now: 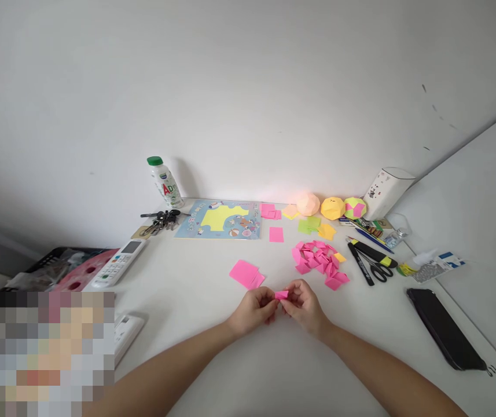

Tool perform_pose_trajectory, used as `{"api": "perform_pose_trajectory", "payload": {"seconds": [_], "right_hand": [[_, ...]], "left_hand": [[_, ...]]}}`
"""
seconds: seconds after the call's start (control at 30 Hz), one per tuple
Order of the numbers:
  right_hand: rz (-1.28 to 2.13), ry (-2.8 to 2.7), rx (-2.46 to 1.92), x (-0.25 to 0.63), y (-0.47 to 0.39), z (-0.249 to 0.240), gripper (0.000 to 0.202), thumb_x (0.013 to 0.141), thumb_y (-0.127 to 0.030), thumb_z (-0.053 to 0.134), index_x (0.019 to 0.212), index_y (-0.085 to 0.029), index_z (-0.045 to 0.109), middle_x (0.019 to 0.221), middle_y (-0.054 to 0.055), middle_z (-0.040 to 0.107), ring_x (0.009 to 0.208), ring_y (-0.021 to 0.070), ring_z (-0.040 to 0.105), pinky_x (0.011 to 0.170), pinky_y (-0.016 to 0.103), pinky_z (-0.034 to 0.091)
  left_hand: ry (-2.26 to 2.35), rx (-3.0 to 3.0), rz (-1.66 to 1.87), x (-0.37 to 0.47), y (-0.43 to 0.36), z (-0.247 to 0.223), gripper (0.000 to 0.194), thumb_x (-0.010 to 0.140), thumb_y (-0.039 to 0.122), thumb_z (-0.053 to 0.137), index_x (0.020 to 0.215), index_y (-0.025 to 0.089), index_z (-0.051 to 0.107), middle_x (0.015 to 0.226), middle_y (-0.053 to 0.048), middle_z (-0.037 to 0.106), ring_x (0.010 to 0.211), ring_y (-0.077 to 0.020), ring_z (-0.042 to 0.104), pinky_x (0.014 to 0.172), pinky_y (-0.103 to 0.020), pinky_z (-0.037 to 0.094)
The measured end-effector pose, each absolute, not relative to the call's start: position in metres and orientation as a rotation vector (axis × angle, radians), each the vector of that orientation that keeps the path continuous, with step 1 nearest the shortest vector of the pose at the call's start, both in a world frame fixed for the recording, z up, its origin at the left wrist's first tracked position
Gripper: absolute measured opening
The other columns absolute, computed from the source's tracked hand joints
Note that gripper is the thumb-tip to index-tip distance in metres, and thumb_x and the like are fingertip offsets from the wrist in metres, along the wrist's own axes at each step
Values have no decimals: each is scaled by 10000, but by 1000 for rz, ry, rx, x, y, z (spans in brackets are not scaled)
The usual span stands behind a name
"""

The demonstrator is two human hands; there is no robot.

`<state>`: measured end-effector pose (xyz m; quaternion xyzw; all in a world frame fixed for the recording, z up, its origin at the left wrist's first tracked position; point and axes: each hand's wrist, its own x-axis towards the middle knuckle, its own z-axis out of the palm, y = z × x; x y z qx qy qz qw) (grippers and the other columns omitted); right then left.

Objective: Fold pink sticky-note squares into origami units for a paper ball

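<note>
Between my two hands is a small folded piece of pink paper (281, 295). My left hand (254, 308) pinches its left end, and my right hand (305, 307) pinches the right end. Both hands are closed, just above the white table. Flat pink paper squares (245, 274) lie just beyond my left hand. Past my right hand sits a heap of folded pink paper pieces (316, 256), with a bit of orange at its right side. Farther back lies a single pink square (276, 234).
Along the wall stand faceted paper balls (333, 208), a white box (387, 191) and a bottle (165, 184). Scissors (378, 269), pens and a black pouch (445, 329) lie right. A blue printed sheet (182, 227), keys (165, 220) and a remote control (120, 263) are left.
</note>
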<state>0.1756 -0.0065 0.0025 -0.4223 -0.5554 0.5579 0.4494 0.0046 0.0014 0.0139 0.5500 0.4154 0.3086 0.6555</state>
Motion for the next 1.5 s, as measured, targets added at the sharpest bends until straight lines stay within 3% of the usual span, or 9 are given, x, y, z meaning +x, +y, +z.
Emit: {"api": "perform_pose_trajectory", "payload": {"seconds": [0.27, 0.57, 0.77, 0.9, 1.1, 1.27, 1.5], "right_hand": [[1385, -1437, -1065, 176, -7, 2, 225, 742, -178, 603, 870, -206, 420, 716, -47, 519, 565, 78, 497, 525, 209, 408], [1373, -1379, -1100, 174, -4, 4, 227, 715, -155, 576, 825, -210, 386, 651, -72, 500, 480, 76, 509, 477, 219, 441], [1380, -1316, -1040, 181, 2, 2, 139, 756, -171, 516, 808, -204, 392, 706, -53, 490, 475, 76, 510, 468, 240, 480], [1428, -1423, -963, 182, -3, 7, 170, 782, -202, 545, 927, -191, 457, 744, -28, 494, 571, 92, 517, 527, 245, 477], [1383, -1510, -1041, 179, -4, 12, 202, 844, -331, 527, 960, -166, 514, 604, -39, 505, 526, 106, 507, 502, 242, 444], [1386, -1503, -1019, 180, -5, 10, 286, 853, -351, 510, 1087, -193, 471, 609, -42, 533, 526, 114, 535, 502, 248, 465], [1451, -1512, -1028, 180, -7, 13, 222, 851, -369, 510, 960, -183, 563, 598, -32, 563, 519, 110, 541, 529, 247, 464]], "left_hand": [[958, 1366, 679, 8, -1, 19, 166, 751, 300, 545, 697, 158, 479, 509, 47, 482, 454, -71, 414, 439, -202, 318], [1014, 1305, 675, 6, 0, 17, 252, 759, 400, 548, 700, 164, 481, 490, 32, 526, 435, -94, 480, 438, -219, 373], [985, 1255, 694, 4, 2, 17, 315, 760, 466, 552, 692, 169, 474, 468, 22, 549, 397, -98, 487, 418, -222, 387], [974, 1258, 649, 3, 3, 19, 334, 750, 488, 559, 714, 160, 500, 467, 25, 547, 399, -105, 497, 420, -228, 395], [938, 1299, 632, 1, 4, 19, 337, 784, 485, 518, 720, 156, 490, 481, 23, 542, 411, -100, 497, 427, -226, 398], [831, 1237, 785, 3, 2, 11, 324, 759, 439, 591, 880, 173, 452, 671, 8, 584, 499, -102, 548, 437, -216, 420], [782, 1259, 826, 3, 2, 11, 287, 774, 416, 582, 863, 151, 516, 670, -11, 599, 529, -107, 552, 467, -230, 427]]}}
